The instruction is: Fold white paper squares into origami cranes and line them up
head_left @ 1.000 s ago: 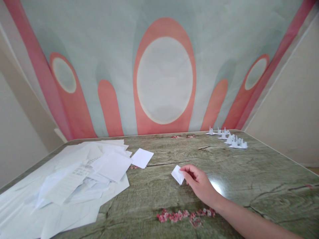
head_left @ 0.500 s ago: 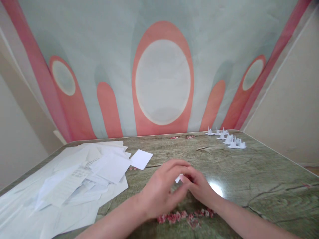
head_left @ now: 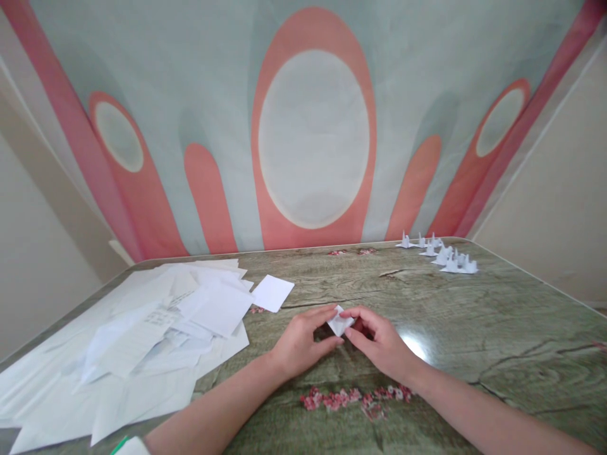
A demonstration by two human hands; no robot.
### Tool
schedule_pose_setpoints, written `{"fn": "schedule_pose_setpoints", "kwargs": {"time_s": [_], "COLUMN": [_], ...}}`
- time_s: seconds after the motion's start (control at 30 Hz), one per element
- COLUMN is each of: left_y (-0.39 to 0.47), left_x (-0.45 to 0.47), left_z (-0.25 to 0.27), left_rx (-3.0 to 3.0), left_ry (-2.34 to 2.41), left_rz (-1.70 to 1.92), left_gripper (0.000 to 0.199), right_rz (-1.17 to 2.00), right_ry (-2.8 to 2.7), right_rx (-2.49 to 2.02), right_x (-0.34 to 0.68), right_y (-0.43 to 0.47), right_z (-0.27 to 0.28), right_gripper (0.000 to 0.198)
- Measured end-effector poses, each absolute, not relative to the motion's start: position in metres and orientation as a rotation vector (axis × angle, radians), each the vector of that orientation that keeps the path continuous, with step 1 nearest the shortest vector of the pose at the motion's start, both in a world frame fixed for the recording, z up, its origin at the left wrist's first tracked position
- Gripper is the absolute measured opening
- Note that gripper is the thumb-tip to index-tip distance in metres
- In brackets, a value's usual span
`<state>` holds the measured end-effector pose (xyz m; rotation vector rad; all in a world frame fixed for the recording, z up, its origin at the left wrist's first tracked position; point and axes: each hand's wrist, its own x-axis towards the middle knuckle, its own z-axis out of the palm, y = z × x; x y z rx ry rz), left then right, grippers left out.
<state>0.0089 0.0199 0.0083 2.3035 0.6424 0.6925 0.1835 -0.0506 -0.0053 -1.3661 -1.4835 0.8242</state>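
A small folded piece of white paper (head_left: 339,324), roughly diamond-shaped with creases, is between my two hands just over the middle of the table. My left hand (head_left: 303,341) has its fingertips at the paper's left edge, the thumb below and the fingers above. My right hand (head_left: 377,338) pinches the right side between thumb and forefinger, its other fingers curled underneath. A loose white paper square (head_left: 273,293) lies flat on the table beyond my left hand.
A spread pile of white paper sheets (head_left: 142,354), some printed, covers the table's left side. Several small folded paper figures (head_left: 443,255) stand at the back right. The wood-patterned table (head_left: 474,328) meets a wall with a pink and grey-green backdrop (head_left: 313,139).
My hands have drawn apart and lowered around the folded paper, so more of it shows. My left hand no longer covers my right fingertips. The view has tilted slightly down.
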Motion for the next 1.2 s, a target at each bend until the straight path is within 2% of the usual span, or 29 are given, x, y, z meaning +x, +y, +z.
{"fn": "schedule_pose_setpoints", "kwargs": {"time_s": [0.67,0.97,1.2], "left_y": [0.0230,0.0231,0.0237], "left_x": [0.0101,0.0098,0.0092], "left_z": [0.0098,0.0124,0.0113], "left_rx": [2.274,2.227,2.236], "left_ry": [0.626,0.628,0.637], "left_rz": [0.674,0.647,0.642], "left_gripper": [0.047,0.034,0.043], "right_rz": [0.816,0.821,0.878], "right_ry": [-1.500,-1.495,-1.463], "right_rx": [-1.350,-1.337,-1.301], "right_x": [0.1855,0.1853,0.1864], "right_y": [-0.0492,-0.0504,-0.0508], "right_z": [-0.0076,-0.0065,-0.0050], "right_gripper": [0.022,0.021,0.020]}}
